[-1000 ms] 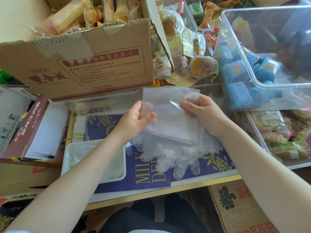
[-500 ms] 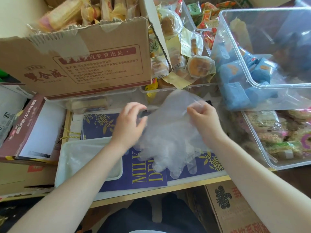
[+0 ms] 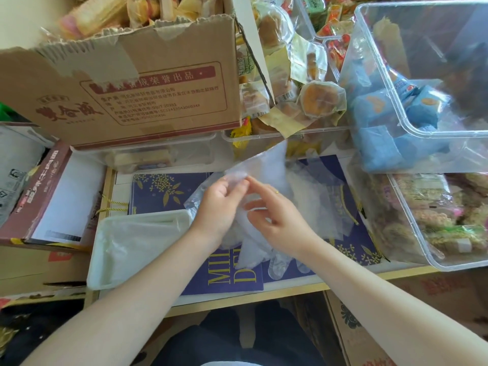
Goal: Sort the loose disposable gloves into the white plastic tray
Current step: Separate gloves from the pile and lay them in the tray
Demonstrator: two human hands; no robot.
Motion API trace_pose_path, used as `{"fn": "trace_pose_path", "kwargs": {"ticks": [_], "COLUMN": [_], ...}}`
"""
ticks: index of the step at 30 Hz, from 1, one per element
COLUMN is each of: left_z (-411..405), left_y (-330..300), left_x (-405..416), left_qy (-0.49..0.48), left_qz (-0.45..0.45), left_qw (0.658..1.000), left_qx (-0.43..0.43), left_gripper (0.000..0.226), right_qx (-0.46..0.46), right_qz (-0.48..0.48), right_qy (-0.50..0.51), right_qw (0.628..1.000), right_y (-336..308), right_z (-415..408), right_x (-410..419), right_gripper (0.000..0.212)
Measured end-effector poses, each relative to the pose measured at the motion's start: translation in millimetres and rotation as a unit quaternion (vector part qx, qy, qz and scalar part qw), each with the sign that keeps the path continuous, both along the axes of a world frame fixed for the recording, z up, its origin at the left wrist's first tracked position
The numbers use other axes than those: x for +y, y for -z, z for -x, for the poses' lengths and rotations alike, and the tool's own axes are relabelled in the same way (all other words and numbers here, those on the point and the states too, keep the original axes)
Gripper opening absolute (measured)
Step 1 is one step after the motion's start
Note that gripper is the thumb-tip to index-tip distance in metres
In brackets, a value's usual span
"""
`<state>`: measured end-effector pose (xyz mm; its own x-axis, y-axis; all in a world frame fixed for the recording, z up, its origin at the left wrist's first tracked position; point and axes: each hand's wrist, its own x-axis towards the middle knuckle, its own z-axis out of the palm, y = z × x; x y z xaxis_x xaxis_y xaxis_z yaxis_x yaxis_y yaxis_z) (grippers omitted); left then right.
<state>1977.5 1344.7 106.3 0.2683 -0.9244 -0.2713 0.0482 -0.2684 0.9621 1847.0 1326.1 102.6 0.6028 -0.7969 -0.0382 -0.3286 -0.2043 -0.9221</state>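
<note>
Head view. The tray (image 3: 137,249) lies on the worktop (image 3: 237,294) and serves as reference for all positions. It is white, shallow, and shows a thin clear film inside; whether that film is a glove cannot be told.

The gloves (image 3: 264,207) form a loose clear heap just right of the tray, on a blue printed sheet (image 3: 163,188). Glove fingertips stick out from the heap's near edge. One clear sheet of the heap stands up at its far side.

The left hand (image 3: 219,204) is just right of the tray's far right corner. Its thumb and fingers pinch an edge of the clear film at the top of the heap.

The right hand (image 3: 274,215) is further right of the tray, over the heap. Its fingers are loosely curled with the forefinger stretched toward the left hand's fingertips; whether it has hold of the film cannot be told. A ring shows on one finger.

Beyond the tray stands a torn cardboard box (image 3: 126,85) of wrapped snacks. Far right of the tray are clear bins (image 3: 422,143) with blue packets and other packed food.
</note>
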Motion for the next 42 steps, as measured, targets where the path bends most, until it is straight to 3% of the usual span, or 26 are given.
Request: {"fn": "trace_pose_path", "kwargs": {"ticks": [2,4,6,9,11,14,19,22,26,27,29,31,35,42], "left_z": [-8,-19,-31,-44,-49,-55,-64,-66,-60,-58,-55,-52,-46,-33], "left_y": [3,2,-2,-11,-17,-15,8,20,32,36,43,50,60,68], "left_x": [-2,-1,2,8,10,11,9,8,6,4,0,-4,-10,-21], "left_qy": [-0.032,-0.012,0.040,0.129,0.168,0.157,0.111,0.072,0.056,0.060,0.064,0.057,0.052,0.049], "left_qz": [-0.008,0.004,0.031,0.051,0.052,0.035,-0.071,-0.112,-0.107,-0.107,-0.113,-0.124,-0.123,-0.124], "left_qw": [0.999,1.000,0.999,0.990,0.984,0.986,0.986,0.978,0.971,0.964,0.948,0.940,0.935,0.928], "left_qx": [0.020,-0.002,-0.001,0.030,0.044,0.041,-0.104,-0.161,-0.205,-0.235,-0.290,-0.312,-0.329,-0.348], "left_gripper": [0.023,0.026,0.025,0.021,0.020,0.015,0.019,0.018,0.024,0.023,0.020,0.019,0.016,0.021], "right_qx": [-0.024,-0.019,-0.022,-0.053,-0.078,-0.108,-0.077,-0.086,-0.175,-0.154,-0.019,0.146,0.374,0.434], "right_qz": [0.025,0.085,0.068,-0.127,-0.214,-0.230,-0.163,-0.217,-0.324,-0.332,-0.308,-0.219,-0.091,-0.096], "right_qy": [0.030,0.142,0.229,0.149,0.091,0.087,0.164,0.160,0.196,0.202,0.215,0.250,0.301,0.283], "right_qw": [0.999,0.986,0.971,0.979,0.969,0.963,0.970,0.959,0.909,0.908,0.927,0.932,0.872,0.850], "right_y": [1,3,5,5,4,-1,12,24,34,36,49,70,98,122], "right_z": [2,8,15,24,26,18,0,-6,-6,-2,10,32,75,89], "right_x": [-3,-11,-20,-33,-34,-27,-18,-8,-6,-9,-16,-28,-53,-69], "right_gripper": [0.035,0.015,0.034,0.065,0.048,0.008,0.027,0.022,0.021,0.018,0.008,0.026,0.051,0.066]}}
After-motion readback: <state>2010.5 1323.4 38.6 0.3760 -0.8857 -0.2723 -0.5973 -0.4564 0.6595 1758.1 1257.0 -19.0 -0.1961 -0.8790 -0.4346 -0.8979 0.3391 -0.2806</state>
